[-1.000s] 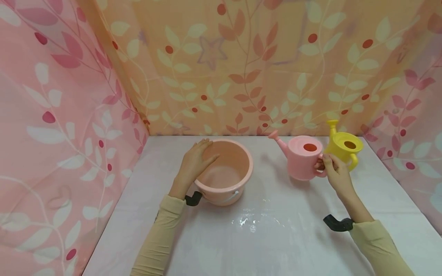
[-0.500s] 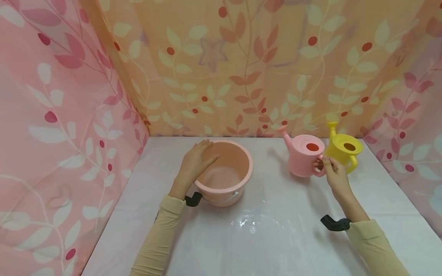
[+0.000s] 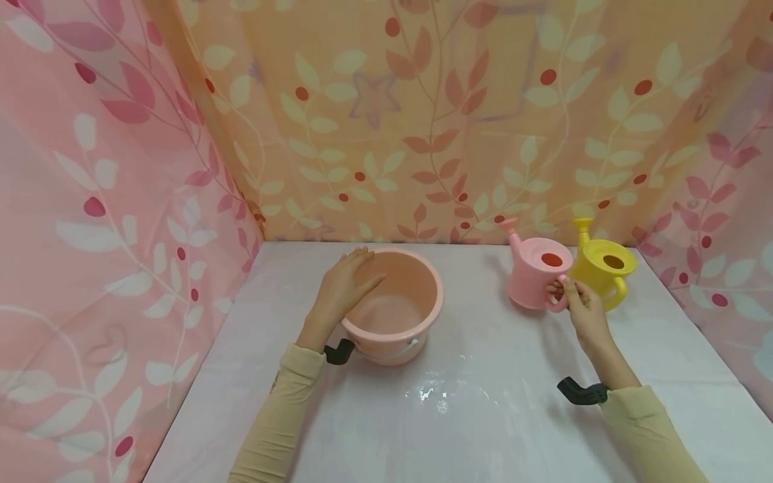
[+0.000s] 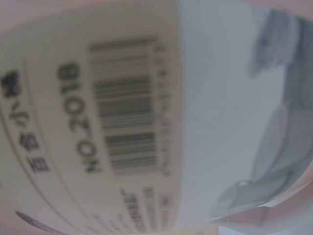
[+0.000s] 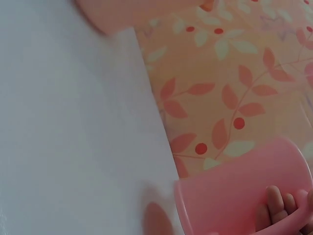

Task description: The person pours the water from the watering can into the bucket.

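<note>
A pale pink bucket (image 3: 392, 298) with a white bail handle stands left of centre on the white table. My left hand (image 3: 344, 285) rests on its left rim, fingers extended and thumb over the opening. A printed label with a barcode (image 4: 124, 112) fills much of the left wrist view. My right hand (image 3: 582, 305) grips the handle of a pink watering can (image 3: 536, 278), its fingers curled through the handle in the right wrist view. The can is upright; whether its base touches the table I cannot tell. Close to its right stands a yellow watering can (image 3: 600, 268).
Floral cloth walls (image 3: 386, 134) enclose the white table (image 3: 471, 429) at the back and both sides. Shiny reflections lie on the table's middle. A dark wrist camera mount (image 3: 582, 391) juts from the right wrist.
The right hand has carried the pink watering can slightly right, closer to the yellow one, and its spout has swung toward the back. Left hand and bucket have stayed put.
</note>
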A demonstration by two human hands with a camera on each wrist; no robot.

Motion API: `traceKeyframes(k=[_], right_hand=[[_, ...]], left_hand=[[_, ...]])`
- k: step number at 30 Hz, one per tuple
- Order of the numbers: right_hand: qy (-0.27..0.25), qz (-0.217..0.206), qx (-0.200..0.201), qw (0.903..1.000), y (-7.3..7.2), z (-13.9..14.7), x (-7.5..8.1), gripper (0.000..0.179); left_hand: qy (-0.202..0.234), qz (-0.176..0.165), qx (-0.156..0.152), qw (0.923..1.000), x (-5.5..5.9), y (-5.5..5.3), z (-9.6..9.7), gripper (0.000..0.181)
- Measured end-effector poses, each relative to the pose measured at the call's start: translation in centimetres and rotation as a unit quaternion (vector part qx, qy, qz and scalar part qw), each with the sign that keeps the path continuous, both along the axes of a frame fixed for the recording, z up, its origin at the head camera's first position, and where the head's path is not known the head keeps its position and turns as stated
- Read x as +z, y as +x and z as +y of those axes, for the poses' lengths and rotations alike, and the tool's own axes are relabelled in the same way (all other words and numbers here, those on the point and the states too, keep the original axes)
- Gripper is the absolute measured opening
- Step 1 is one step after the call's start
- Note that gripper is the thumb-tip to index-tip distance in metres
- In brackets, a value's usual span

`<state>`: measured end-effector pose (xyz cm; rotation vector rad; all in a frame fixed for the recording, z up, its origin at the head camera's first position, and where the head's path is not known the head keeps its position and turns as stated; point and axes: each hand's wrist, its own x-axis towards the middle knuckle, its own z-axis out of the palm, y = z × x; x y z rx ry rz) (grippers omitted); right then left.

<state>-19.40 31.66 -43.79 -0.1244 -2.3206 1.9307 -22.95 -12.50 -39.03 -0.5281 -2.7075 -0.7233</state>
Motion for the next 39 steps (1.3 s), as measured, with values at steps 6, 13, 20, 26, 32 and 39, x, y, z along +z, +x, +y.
traceKeyframes(k=[6, 13, 20, 26, 32, 39], right_hand=[[-0.007, -0.011, -0.009, 0.9999, -0.3, 0.2, -0.5, 0.046], [-0.027, -0.025, -0.008, 0.9993, -0.6, 0.5, -1.2, 0.046], [-0.022, -0.050, -0.013, 0.9984, -0.7, 0.9, -1.4, 0.056], [-0.009, -0.066, -0.017, 0.9976, -1.1, 1.3, -2.0, 0.064], [0.022, -0.087, -0.014, 0.9959, -1.3, 1.6, -2.5, 0.066], [0.046, -0.077, 0.011, 0.9959, -1.2, 1.6, -2.5, 0.070]], left_hand=[[-0.003, -0.005, 0.001, 1.0000, 0.0, 0.0, 0.0, 0.057], [-0.003, -0.011, -0.002, 0.9999, 0.1, 0.0, 0.0, 0.058], [-0.002, -0.001, -0.004, 1.0000, 0.2, 0.2, 0.0, 0.057], [-0.006, -0.004, -0.001, 1.0000, 0.2, 0.2, 0.0, 0.058], [-0.007, -0.008, 0.001, 0.9999, 0.3, 0.4, 0.0, 0.061], [-0.007, 0.001, -0.007, 1.0000, 0.2, 0.3, -0.1, 0.061]])
